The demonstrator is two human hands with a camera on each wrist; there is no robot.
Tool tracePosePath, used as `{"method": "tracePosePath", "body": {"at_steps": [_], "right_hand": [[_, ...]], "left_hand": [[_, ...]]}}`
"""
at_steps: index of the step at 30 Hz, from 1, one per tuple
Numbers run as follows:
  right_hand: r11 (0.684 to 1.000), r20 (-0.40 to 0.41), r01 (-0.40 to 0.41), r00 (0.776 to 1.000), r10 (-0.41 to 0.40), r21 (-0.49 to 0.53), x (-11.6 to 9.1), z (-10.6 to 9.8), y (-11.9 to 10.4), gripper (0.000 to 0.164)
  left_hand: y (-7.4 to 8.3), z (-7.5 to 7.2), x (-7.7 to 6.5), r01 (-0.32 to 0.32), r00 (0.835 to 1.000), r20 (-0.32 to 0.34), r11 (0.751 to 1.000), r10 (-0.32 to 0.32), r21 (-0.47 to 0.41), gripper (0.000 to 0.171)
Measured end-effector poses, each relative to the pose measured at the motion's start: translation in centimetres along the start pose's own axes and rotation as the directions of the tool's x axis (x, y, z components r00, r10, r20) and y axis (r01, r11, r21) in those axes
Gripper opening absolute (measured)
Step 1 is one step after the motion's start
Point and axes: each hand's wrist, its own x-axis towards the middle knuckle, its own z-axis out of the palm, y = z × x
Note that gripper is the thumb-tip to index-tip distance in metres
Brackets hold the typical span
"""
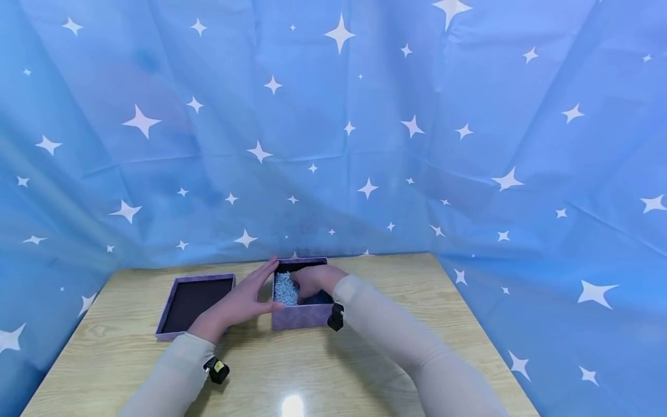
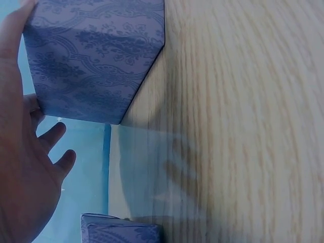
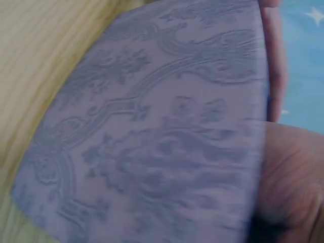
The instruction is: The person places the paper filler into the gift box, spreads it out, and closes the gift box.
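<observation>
A purple patterned box (image 1: pixel 302 317) stands near the back of the table, with light blue shredded paper (image 1: pixel 285 289) in its left part. Across the box's left end my left hand (image 1: pixel 241 299) holds it, thumb at the near corner and a finger at the far corner. My right hand (image 1: pixel 311 279) reaches down into the box beside the paper. Its fingertips are hidden there, so I cannot tell what they hold. Something dark blue (image 1: pixel 319 297) shows under this hand. The patterned outer wall of the box (image 3: pixel 167 126) fills much of the right wrist view.
Left of the box lies a shallow purple lid (image 1: pixel 200 301), its dark inside facing up, partly behind my left forearm. Both lie on a light wood table (image 1: pixel 281 365). A blue cloth with white stars (image 1: pixel 312 116) hangs behind and at the sides.
</observation>
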Motion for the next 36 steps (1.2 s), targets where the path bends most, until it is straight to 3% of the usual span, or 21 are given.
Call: {"method": "tracePosePath", "body": {"at_steps": [4,8,13,16,20,25,28,31,36], "right_hand": [[0.998,-0.002,0.018,1.0,-0.018,0.053,-1.2,-1.4,-0.2,0.04],[0.98,0.01,0.037,0.999,-0.04,0.194,-2.6,-3.1,-0.3,0.026],[0.926,0.166,0.049,0.979,-0.119,0.375,-2.5,-3.2,0.2,0.009],[0.936,0.192,0.052,0.973,-0.125,0.348,-1.5,-2.2,0.6,0.009],[0.979,0.126,0.063,0.988,-0.088,0.191,-0.5,-1.3,0.7,0.014],[0.99,0.098,0.083,0.991,-0.095,0.117,-0.2,-1.2,0.8,0.022],[0.986,0.13,0.093,0.985,-0.112,0.142,-0.4,-1.6,0.7,0.016],[0.968,0.158,0.1,0.978,-0.138,0.228,-0.7,-2.4,0.6,0.018],[0.925,0.104,0.116,0.981,-0.164,0.362,-0.8,-3.0,0.0,0.02]], "left_hand": [[-0.1,-0.1,0.1,0.006,1.0,0.003,1.0,-0.006,-0.014,0.109],[-0.2,-0.2,0.0,0.009,1.0,0.01,1.0,-0.009,-0.022,0.109],[-0.2,-0.2,0.0,0.003,1.0,0.006,1.0,-0.003,-0.011,0.108],[-0.1,-0.2,0.1,-0.005,1.0,0.006,1.0,0.005,-0.007,0.108],[0.2,-0.2,0.4,-0.007,1.0,0.008,1.0,0.007,-0.003,0.11],[0.3,-0.2,0.6,-0.005,1.0,0.003,1.0,0.005,0.005,0.11],[0.4,-0.3,0.5,0.001,1.0,0.006,1.0,-0.001,-0.002,0.11],[0.4,-0.3,0.3,0.007,1.0,0.013,1.0,-0.006,-0.013,0.11],[0.4,-0.2,0.1,0.015,1.0,0.019,0.999,-0.014,-0.036,0.109]]}}
